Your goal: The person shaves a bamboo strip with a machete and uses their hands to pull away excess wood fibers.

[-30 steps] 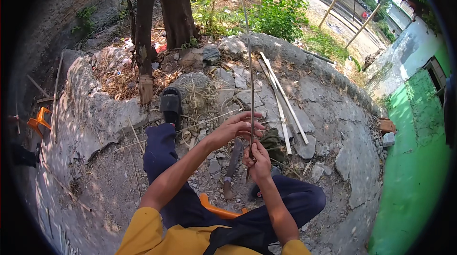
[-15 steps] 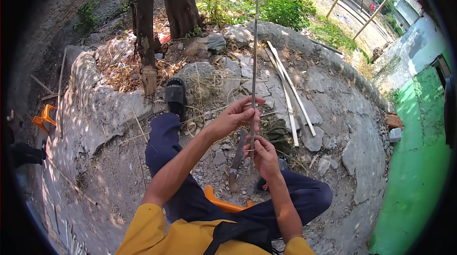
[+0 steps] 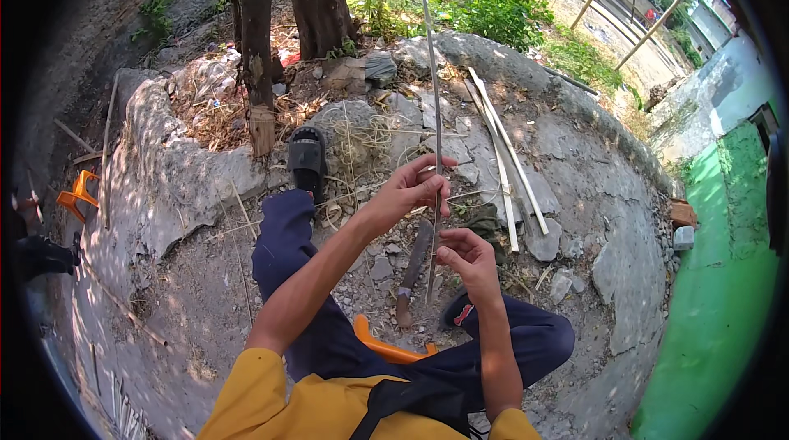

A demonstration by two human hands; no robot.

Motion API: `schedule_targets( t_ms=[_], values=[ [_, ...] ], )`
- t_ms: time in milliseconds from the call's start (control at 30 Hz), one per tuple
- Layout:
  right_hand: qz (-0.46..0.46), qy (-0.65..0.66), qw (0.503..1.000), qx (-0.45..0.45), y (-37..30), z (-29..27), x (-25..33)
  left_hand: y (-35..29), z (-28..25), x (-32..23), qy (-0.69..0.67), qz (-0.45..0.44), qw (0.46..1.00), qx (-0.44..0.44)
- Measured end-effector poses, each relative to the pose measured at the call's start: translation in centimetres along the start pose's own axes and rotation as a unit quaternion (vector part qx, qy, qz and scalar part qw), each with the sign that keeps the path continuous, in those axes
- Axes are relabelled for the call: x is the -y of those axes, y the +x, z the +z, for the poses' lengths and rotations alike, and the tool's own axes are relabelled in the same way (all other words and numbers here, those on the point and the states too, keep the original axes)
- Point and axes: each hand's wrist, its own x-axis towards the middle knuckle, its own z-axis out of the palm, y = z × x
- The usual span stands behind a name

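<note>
A long, thin, greyish bamboo-like strip [image 3: 435,87] stands nearly upright before me, its upper part bending left. My left hand [image 3: 417,192] pinches it between thumb and fingers, near its lower end. Just below, my right hand [image 3: 468,263] is beside the strip with thumb and forefinger apart; whether a fingertip touches it I cannot tell. Under the hands, between my legs, a large knife [image 3: 417,263] with a dark blade and wooden handle lies on the ground. A dark green cloth-like bundle [image 3: 483,230] lies behind my right hand.
Pale split strips [image 3: 508,156] lie ahead on the right. Thin shavings [image 3: 357,148] are scattered near my sandalled left foot [image 3: 306,159]. Part of an orange plastic seat [image 3: 390,348] shows beneath me. Tree trunks [image 3: 316,4] rise ahead, and a green wall [image 3: 699,300] stands at right.
My right hand's pinch has loosened and its fingers have come away from the strip, moving slightly right. The strip's top has swung left and bends more. My left hand keeps its hold.
</note>
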Motion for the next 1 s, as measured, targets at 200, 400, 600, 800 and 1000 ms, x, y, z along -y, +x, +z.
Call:
schedule_targets(
  t_ms=[200, 400, 600, 800, 1000],
  values=[
    [-0.036, -0.005, 0.999, -0.029, -0.1, 0.0, 0.8, 0.1, -0.3, 0.2, 0.023, 0.021, 0.999, -0.026],
    [-0.171, 0.003, 0.981, -0.088, -0.4, -1.1, 0.7, 0.4, -0.4, 0.5, 0.088, 0.03, 0.988, -0.12],
    [-0.22, -0.024, 0.965, -0.143, 0.4, -2.5, 1.6, 0.1, 0.2, 0.0, 0.124, 0.004, 0.986, -0.112],
    [-0.273, -0.378, 0.87, -0.161, 0.6, -1.5, 1.7, 0.2, 0.5, 0.1, 0.14, 0.009, 0.987, -0.074],
    [-0.052, -0.101, 0.992, -0.063, 0.4, 0.3, -1.2, 0.3, 0.6, 0.5, 0.147, 0.009, 0.986, -0.072]
  ],
)
